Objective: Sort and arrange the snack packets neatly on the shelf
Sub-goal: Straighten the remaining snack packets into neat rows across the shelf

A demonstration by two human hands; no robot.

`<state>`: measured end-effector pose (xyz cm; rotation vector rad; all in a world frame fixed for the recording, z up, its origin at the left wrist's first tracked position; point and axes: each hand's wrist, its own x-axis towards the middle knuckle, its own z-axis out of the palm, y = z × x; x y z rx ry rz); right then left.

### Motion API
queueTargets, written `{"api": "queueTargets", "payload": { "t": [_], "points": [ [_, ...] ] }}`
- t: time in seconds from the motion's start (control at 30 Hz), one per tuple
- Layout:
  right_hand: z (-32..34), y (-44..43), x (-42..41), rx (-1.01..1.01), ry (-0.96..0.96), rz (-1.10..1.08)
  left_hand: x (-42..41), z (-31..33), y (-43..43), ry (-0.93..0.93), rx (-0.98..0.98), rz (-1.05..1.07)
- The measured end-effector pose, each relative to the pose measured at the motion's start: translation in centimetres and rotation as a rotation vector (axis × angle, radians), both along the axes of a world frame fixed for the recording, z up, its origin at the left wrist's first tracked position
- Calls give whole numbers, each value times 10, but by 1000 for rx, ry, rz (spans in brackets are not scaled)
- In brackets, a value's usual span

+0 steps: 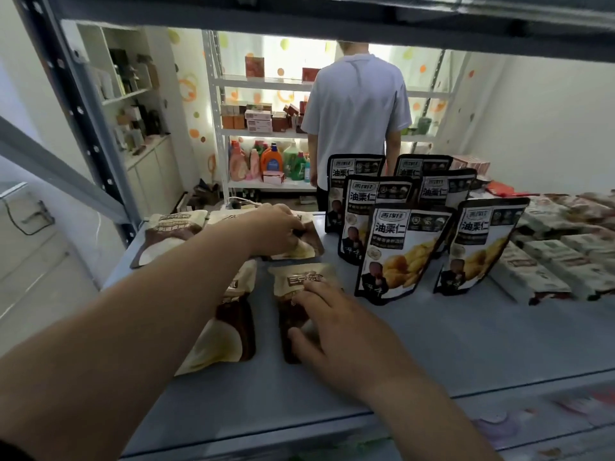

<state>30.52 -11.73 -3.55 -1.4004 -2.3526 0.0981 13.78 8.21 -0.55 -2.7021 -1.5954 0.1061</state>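
Observation:
Several brown-and-cream snack packets lie flat on the left of the grey shelf [466, 334]. My left hand [278, 229] reaches to the back and grips a flat packet [307, 249] there. My right hand [329, 322] rests on the near packet [299, 281], fingers spread over its lower half. Another flat packet [229, 324] lies under my left forearm, and one more [169, 232] sits at the back left. Several black chestnut pouches [399, 251] stand upright in two rows at the middle.
Pale wrapped packs [559, 257] lie stacked on the shelf's right side. A person in a light shirt [357, 104] stands behind the shelf, facing a rack with bottles and boxes [266, 158]. A metal upright [83, 121] frames the left; an upper shelf board [332, 18] hangs overhead.

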Motion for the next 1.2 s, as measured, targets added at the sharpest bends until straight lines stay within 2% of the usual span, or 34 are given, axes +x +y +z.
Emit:
{"api": "queueTargets", "payload": {
  "t": [0.6,0.77,0.87,0.93,1.03,1.2],
  "points": [
    [4,-4,4,-22,-45,-26,12,-3,1,-15,18,8],
    [5,-4,4,-28,-50,-21,7,-2,-2,-70,-26,40],
    [7,-4,4,-31,-52,-16,11,-1,-5,-45,4,30],
    [8,-4,4,-25,-55,-10,11,2,-6,-95,20,24],
    [13,-5,1,-17,-43,2,-6,13,-2,-198,46,20],
    [26,-2,-17,32,-43,69,-64,28,8,-201,58,115]
  ]
}}
